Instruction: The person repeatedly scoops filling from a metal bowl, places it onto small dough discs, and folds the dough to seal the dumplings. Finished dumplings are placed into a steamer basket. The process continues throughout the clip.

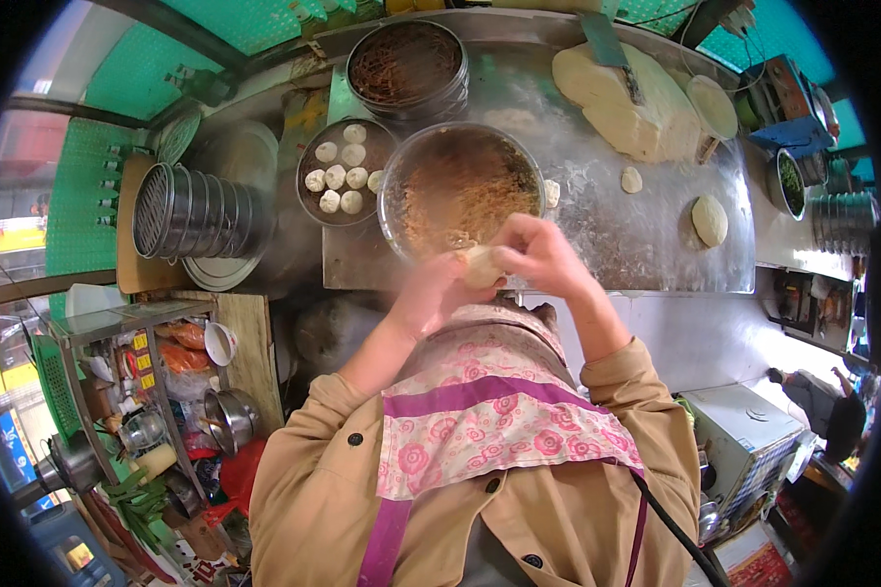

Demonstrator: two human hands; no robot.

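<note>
A filled dough wrapper (pixel 482 267) is held between both hands, close to the near rim of a large metal bowl of minced filling (pixel 477 194). My left hand (pixel 433 286) cups the dough from the left. At its upper right edge, the fingers of my right hand (pixel 539 253) pinch the dough. Some filling seems to show at the top of the wrapper. Left of the bowl, a round steamer tray (pixel 312 202) carries several shaped buns (pixel 335 177). A small dough piece (pixel 551 194) lies just right of the bowl, partly hidden by it.
A big dough slab (pixel 639 110) lies at the back right, with a broad-bladed cleaver (pixel 608 48) on it. Two dough pieces, one small (pixel 631 180) and one larger (pixel 709 221), rest on the floured metal table (pixel 587 249). Stacked steamers (pixel 198 213) stand left; another stack (pixel 407 70) is behind the bowl.
</note>
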